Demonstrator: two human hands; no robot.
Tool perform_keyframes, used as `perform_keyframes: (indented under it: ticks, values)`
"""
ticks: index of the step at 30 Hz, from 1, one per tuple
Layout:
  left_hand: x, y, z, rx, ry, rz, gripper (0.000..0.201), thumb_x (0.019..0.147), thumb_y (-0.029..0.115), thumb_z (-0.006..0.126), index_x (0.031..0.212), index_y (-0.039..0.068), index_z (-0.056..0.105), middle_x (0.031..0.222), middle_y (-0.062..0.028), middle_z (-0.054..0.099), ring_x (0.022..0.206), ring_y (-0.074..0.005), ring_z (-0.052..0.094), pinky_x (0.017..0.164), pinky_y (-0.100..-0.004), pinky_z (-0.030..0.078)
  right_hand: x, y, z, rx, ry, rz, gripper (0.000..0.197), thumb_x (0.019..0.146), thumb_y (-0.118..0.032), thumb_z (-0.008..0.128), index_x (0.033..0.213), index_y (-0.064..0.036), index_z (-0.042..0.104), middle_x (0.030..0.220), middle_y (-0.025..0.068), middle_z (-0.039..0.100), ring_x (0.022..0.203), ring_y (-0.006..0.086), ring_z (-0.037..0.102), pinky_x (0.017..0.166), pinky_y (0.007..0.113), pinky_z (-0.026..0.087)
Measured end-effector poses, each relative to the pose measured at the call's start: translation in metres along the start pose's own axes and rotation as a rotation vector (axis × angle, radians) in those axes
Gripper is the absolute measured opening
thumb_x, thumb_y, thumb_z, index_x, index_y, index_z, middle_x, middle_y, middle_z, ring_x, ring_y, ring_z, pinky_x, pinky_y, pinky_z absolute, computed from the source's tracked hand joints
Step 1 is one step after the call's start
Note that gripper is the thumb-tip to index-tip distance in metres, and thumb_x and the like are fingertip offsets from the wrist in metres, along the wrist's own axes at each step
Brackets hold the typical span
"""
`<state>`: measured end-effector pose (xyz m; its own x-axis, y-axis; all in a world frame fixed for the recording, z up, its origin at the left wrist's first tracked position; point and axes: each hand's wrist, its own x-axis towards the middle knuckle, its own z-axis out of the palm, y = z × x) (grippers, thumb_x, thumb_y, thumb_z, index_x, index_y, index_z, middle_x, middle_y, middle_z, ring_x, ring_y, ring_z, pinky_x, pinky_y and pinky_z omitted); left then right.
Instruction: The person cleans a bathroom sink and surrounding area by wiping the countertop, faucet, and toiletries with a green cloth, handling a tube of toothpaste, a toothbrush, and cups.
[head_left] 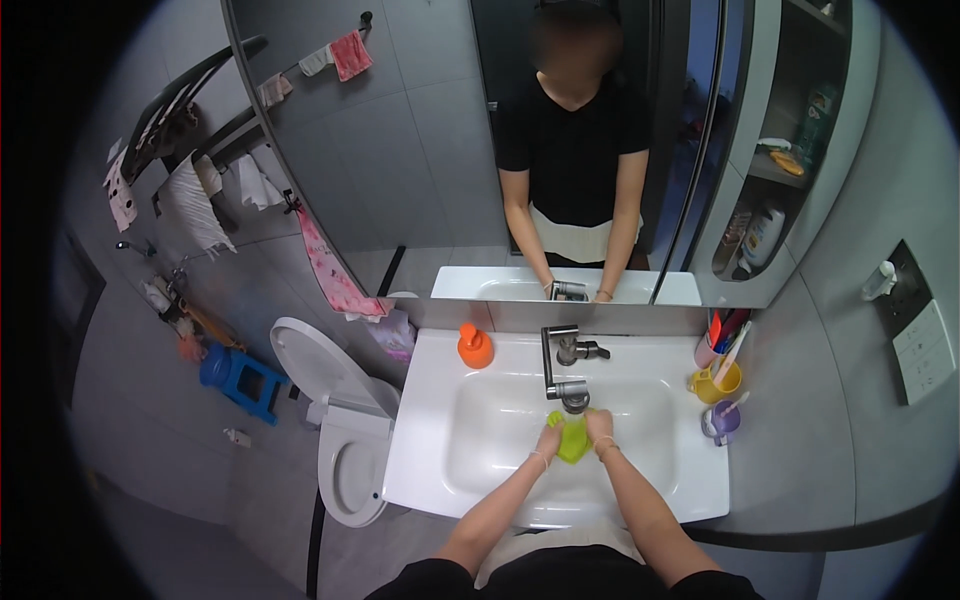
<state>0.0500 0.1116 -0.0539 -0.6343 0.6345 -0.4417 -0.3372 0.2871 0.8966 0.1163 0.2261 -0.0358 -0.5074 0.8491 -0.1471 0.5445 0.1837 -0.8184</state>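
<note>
Over the basin of the white sink [480, 490], a lime-green piece, apparently a cloth [573, 445], hangs between my hands, just below the faucet [572, 391]. My left hand [549, 440] grips its left side, where a small green bit sticks out above the fingers. My right hand [600, 428] is closed at its right edge. The fingertips of both hands are partly hidden. Whether water is running from the spout is hard to make out.
An orange pump bottle [475, 347] stands at the sink's back left. Along the right rim are a yellow cup [716, 382] and a purple cup [720, 422] with toothbrushes. A toilet [356, 460] with its lid up is to the left. The mirror [420, 150] hangs above the sink.
</note>
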Motion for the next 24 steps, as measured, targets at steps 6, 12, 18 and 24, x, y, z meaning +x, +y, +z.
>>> perform_keyframes:
  ticks: [6, 12, 18, 24]
  values:
    - [-0.052, 0.077, 0.000, 0.690, 0.352, 0.146, 0.045, 0.085, 0.045, 0.040, 0.115, 0.012, 0.046, 0.100, -0.0187, 0.049, 0.089, -0.0374, 0.053, 0.075, -0.0464, 0.043, -0.011, 0.031, -0.047, 0.499, -0.346, -0.002, 0.032, 0.078, -0.025, 0.059, 0.094, 0.0021, 0.058, 0.078, 0.0099, 0.059, 0.073, 0.0181, 0.056, 0.067, 0.030, 0.045]
    - [-0.053, 0.103, 0.001, 0.751, 0.326, 0.330, 0.034, 0.084, 0.029, 0.047, 0.112, 0.011, 0.046, 0.099, -0.0194, 0.051, 0.085, -0.0397, 0.053, 0.071, -0.0439, 0.045, -0.051, 0.030, -0.073, 0.177, -0.477, -0.426, 0.039, 0.071, -0.017, 0.066, 0.104, -0.0012, 0.052, 0.096, 0.0104, 0.054, 0.088, 0.0224, 0.053, 0.078, 0.031, 0.042]
    - [-0.011, 0.056, 0.004, 0.843, -0.087, 0.434, 0.029, 0.074, 0.008, 0.049, 0.102, 0.004, 0.049, 0.093, -0.0222, 0.055, 0.085, -0.0390, 0.053, 0.071, -0.0433, 0.043, -0.044, -0.006, -0.063, 0.060, 0.107, -0.605, 0.050, 0.069, -0.014, 0.065, 0.114, -0.0089, 0.043, 0.100, 0.0134, 0.054, 0.096, 0.0301, 0.052, 0.082, 0.036, 0.042]
    - [-0.043, 0.088, 0.000, 0.708, 0.027, 0.607, 0.033, 0.072, 0.013, 0.057, 0.102, 0.003, 0.051, 0.095, -0.0261, 0.054, 0.091, -0.0397, 0.051, 0.076, -0.0423, 0.042, -0.006, -0.041, -0.077, -0.286, -0.870, -0.161, 0.062, 0.074, -0.011, 0.059, 0.128, -0.0130, 0.030, 0.122, 0.0141, 0.043, 0.115, 0.0227, 0.042, 0.095, 0.027, 0.033]
